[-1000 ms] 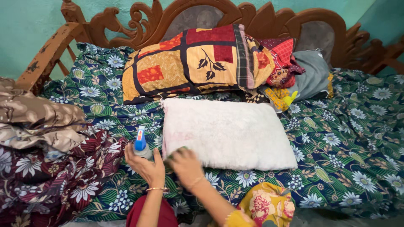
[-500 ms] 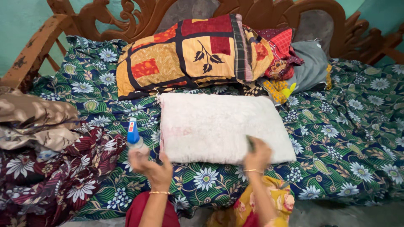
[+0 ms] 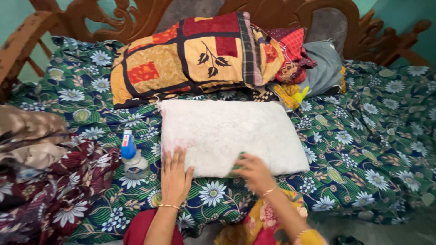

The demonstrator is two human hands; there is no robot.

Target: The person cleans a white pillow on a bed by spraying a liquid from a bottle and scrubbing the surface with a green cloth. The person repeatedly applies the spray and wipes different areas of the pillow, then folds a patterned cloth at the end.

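Observation:
A bare white pillow (image 3: 231,134) lies on the green flowered bedsheet (image 3: 372,149). My left hand (image 3: 175,178) rests flat, fingers apart, on the pillow's near left corner. My right hand (image 3: 254,172) is closed on a small green scrubber (image 3: 237,167), pressed against the pillow's near edge. A spray bottle (image 3: 131,156) with a blue top stands on the sheet just left of my left hand, not touched.
A patchwork yellow and red pillow (image 3: 190,56) leans behind the white one, with red and grey cloths (image 3: 313,63) beside it. Folded brown and maroon flowered fabrics (image 3: 41,172) pile at the left. A carved wooden headboard (image 3: 349,22) stands at the back.
My left hand let go of the spray bottle and laid itself flat on the pillow corner. My right hand swept the scrubber right along the pillow, then back toward the middle.

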